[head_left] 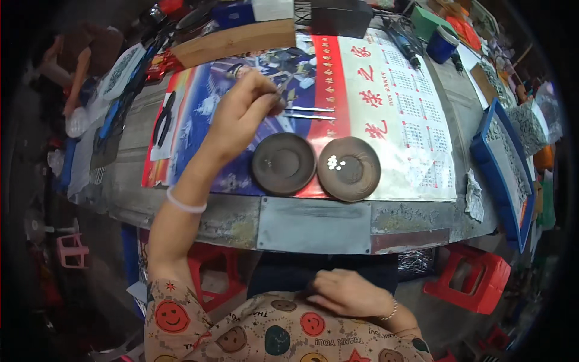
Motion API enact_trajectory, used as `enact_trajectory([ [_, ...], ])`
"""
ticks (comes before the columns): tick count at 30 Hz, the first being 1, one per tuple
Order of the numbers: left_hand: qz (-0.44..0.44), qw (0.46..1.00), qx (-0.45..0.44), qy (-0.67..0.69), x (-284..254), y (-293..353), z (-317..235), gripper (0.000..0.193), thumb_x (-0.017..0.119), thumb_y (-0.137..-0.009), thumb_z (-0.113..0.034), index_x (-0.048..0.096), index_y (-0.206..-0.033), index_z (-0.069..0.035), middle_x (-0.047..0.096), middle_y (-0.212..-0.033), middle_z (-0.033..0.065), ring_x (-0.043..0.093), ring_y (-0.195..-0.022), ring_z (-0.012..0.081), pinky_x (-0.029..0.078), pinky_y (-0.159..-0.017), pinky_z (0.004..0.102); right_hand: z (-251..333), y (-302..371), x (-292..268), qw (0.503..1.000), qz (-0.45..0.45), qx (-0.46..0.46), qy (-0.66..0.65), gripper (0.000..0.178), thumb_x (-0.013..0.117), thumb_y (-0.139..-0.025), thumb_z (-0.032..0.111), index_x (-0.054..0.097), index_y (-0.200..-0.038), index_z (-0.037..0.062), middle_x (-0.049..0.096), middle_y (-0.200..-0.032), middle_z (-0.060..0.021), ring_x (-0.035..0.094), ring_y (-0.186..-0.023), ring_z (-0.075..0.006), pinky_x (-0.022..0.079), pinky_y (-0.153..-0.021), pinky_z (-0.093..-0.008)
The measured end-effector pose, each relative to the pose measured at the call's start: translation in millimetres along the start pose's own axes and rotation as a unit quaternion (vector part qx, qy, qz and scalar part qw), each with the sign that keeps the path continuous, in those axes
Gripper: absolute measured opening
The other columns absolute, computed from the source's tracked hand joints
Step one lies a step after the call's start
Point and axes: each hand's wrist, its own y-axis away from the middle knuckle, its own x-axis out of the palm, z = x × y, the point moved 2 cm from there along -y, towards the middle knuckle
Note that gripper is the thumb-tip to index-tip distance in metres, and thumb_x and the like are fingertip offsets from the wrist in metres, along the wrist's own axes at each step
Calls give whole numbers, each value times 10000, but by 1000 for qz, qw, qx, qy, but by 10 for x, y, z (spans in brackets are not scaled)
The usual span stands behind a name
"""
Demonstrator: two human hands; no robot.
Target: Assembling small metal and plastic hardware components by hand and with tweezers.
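My left hand [244, 111] reaches over the printed calendar poster with its fingers pinched together. At its fingertips are metal tweezers [309, 113], two slim prongs pointing right; the pinched end is hidden by the fingers. Just below the prongs stand two round dark brown dishes side by side. The left dish [283, 163] shows faint marks in its middle. Several small white pieces [333, 162] lie in the right dish [363, 175], toward its left side. My right hand [353, 294] rests on my lap against the patterned shirt, empty, with its fingers loosely bent and the thumb apart.
Black-handled pliers [161, 127] lie on the poster's left edge. A wooden box [235, 42] stands at the back, and a blue jar [442, 44] at the back right. A blue tray [518, 223] sits at the right edge, near crumpled tissue [474, 196]. Red stools [470, 279] stand below.
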Motion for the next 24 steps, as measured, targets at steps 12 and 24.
enact_trajectory([
  [12, -147, 949, -192, 202, 201, 2562, -196, 334, 503, -967, -103, 482, -1284, -2, 547, -876, 29, 481, -709, 64, 410, -644, 190, -76, -1307, -751, 965, -145, 4, 220, 121, 599, -796, 46, 502, -854, 2, 546, -844, -192, 553, -797, -399, 452, -651, -437],
  [24, -100, 911, -222, 334, 437, 2756, -301, 229, 492, -970, -101, 485, -1165, 19, 560, -879, 67, 539, -714, 101, 458, -641, 231, -422, -2093, -762, 918, -27, 70, 389, 145, 603, -730, 101, 572, -804, -19, 601, -808, -221, 582, -765, -415, 464, -682, -471],
])
